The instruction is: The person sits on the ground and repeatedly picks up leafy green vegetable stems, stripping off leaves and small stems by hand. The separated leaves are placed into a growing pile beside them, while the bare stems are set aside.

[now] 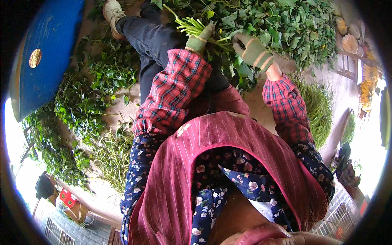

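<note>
My left hand (pixel 200 38), in a green knitted glove with orange bands, is closed around a bunch of cut green stems (pixel 190 26). Their pale ends point up and to the left, out past the fist. To its right is my right hand (pixel 252 50), gloved the same way, with thumb and fingers curled together at a single green stem (pixel 225 39) that reaches across from the bunch. The fingertips partly hide where they meet that stem. Broad green leaves (pixel 245 69) hang just below the hands.
A large heap of leafy vines (pixel 294 27) lies ahead and to the right. More vines (pixel 101 79) spread over the floor at left, beside loose stems (pixel 114 156). A blue board (pixel 49 55) stands at far left. Thin green stems (pixel 318 107) are piled at right, near a wooden chair (pixel 349 65).
</note>
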The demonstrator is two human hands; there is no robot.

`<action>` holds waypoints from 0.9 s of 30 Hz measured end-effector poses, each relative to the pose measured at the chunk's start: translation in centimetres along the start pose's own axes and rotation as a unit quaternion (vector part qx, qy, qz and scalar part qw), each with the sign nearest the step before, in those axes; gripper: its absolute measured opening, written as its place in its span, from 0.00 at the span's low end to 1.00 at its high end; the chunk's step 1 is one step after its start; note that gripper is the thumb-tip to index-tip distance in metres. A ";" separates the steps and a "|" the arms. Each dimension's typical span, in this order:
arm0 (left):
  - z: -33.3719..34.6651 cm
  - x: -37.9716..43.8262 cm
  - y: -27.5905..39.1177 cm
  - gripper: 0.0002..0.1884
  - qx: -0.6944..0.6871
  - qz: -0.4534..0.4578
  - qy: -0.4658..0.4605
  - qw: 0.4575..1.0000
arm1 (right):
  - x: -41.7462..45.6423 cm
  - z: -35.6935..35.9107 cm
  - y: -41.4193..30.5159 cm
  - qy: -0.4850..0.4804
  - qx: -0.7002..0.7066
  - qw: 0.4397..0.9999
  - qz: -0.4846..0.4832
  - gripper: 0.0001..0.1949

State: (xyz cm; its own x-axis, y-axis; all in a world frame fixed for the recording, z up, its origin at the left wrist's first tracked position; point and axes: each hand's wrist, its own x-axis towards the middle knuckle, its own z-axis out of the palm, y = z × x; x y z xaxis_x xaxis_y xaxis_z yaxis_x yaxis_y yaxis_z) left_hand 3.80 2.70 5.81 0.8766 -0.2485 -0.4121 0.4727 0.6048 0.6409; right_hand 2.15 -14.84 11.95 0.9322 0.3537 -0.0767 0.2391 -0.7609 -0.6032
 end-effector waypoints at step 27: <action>0.2 0.1 0.7 0.10 -0.132 -0.048 -0.047 0.989 | -0.7 0.6 -0.7 0.063 -0.070 0.993 -0.069 0.08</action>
State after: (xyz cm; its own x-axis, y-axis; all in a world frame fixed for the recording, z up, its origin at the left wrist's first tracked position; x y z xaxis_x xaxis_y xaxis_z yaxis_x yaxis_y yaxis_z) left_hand 4.21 2.91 6.35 0.8387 -0.3762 -0.3939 0.5256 0.7485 0.4043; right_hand 1.17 -14.19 11.95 0.9125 0.3956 0.1047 0.3942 -0.7814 -0.4837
